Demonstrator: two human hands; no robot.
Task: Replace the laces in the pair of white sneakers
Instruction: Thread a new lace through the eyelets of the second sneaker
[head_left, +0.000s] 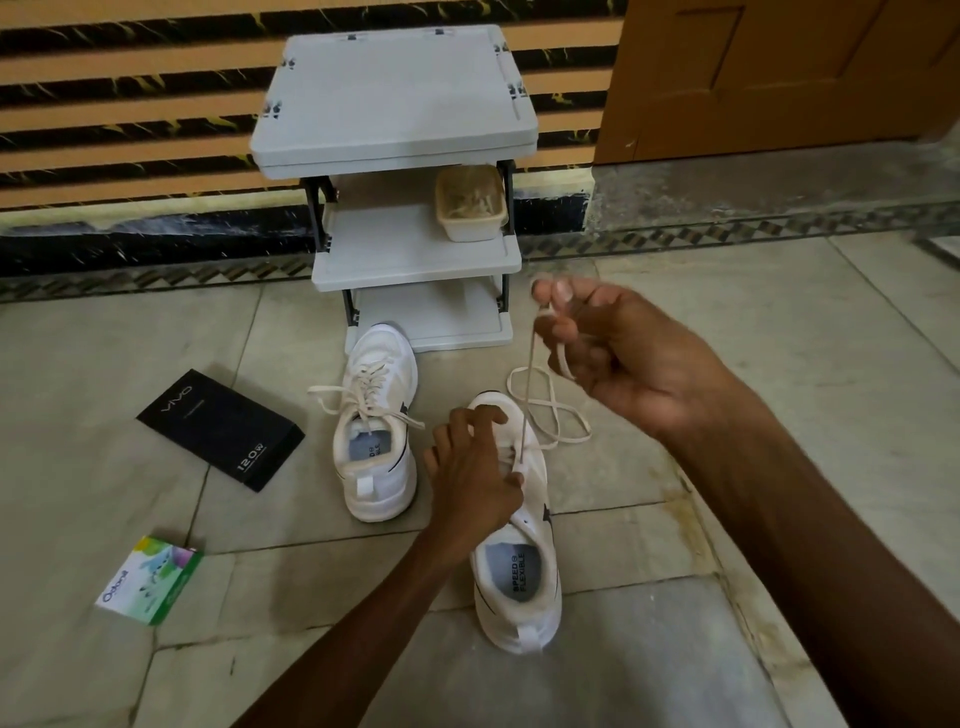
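Before the rack (395, 93), a black box (221, 428) is lying left of two sneakers (376, 467) toeing toward it. The right hand (623, 353) is pinching a lace (550, 415); the left hand (475, 467) is gripping the near sneaker (519, 597).

a home, on the floor (857, 364) by a doorway. the floor is pale stone tile with a patterned border strip. beyond the left hand (475, 462) a small grey plastic rack (400, 104) stands against a striped tiled wall (130, 104); beyond the right hand (623, 358) is a wooden door (779, 78). left of the left hand lie a black phone box (218, 431) and an air-freshener carton (150, 582).
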